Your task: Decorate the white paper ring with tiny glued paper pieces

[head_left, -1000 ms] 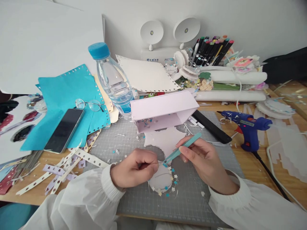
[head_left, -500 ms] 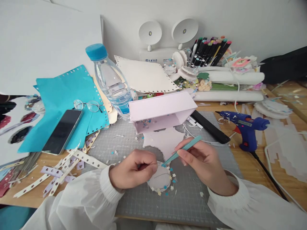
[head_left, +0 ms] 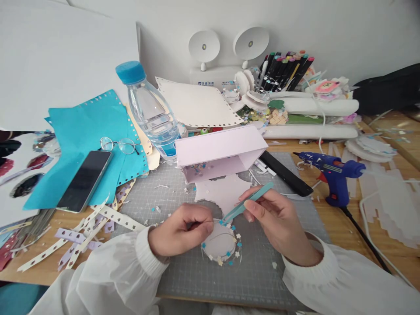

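My right hand [head_left: 271, 223] is closed around turquoise tweezers [head_left: 252, 202]. Their tips touch small blue and white paper flowers on a thin wire [head_left: 238, 238] that loops around a white disc [head_left: 219, 246] on the cutting mat. Beside the disc's upper left edge, my left hand [head_left: 182, 229] has thumb and forefinger pinched on the wire; the exact grip is partly hidden by the fingers. A white sheet with a ragged, scalloped edge [head_left: 219, 190] lies just beyond both hands.
A pale open box [head_left: 221, 146] and a water bottle [head_left: 152, 116] stand behind the hands. The grey cutting mat [head_left: 193, 280] lies below. Blue paper [head_left: 88, 118], a phone [head_left: 84, 180] and glasses [head_left: 120, 144] are left; a blue glue gun [head_left: 334, 173] is right.
The tweezers have tilted and opened slightly at the flowers. The flowered wire has turned a little around the disc. My left hand has barely moved.
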`<action>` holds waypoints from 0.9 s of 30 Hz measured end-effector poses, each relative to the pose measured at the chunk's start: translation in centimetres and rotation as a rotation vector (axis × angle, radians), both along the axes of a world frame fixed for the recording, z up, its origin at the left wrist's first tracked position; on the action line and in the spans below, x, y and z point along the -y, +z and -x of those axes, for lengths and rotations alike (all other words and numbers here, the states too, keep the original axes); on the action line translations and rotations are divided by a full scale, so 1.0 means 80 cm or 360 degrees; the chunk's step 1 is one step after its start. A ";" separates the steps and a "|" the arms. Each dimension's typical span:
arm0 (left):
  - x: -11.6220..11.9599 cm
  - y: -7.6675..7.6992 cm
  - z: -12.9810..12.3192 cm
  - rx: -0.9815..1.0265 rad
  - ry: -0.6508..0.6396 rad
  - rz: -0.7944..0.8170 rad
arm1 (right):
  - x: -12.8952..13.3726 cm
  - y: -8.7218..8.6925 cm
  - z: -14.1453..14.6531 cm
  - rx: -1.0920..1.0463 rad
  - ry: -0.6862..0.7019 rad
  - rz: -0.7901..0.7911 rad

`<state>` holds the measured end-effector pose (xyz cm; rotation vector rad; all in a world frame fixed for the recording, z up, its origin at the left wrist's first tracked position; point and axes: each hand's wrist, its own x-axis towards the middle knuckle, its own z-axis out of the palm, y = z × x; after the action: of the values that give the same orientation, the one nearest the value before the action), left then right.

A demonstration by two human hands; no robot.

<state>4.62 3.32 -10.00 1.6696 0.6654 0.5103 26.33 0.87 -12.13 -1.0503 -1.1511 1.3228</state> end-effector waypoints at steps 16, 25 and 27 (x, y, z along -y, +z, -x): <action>0.003 -0.004 -0.003 -0.0234 -0.0059 -0.0457 | -0.013 0.011 0.002 -0.0178 -0.0328 0.0079; 0.002 -0.005 -0.002 -0.0395 0.0440 -0.0526 | -0.012 0.007 -0.002 -0.0176 -0.0272 -0.0007; 0.000 -0.003 -0.002 -0.0314 0.0598 -0.0363 | -0.011 0.005 -0.004 -0.0159 -0.0185 -0.0064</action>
<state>4.77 3.34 -10.21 1.8313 1.1121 0.7148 26.64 1.71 -11.72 -0.9959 -1.0233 1.2420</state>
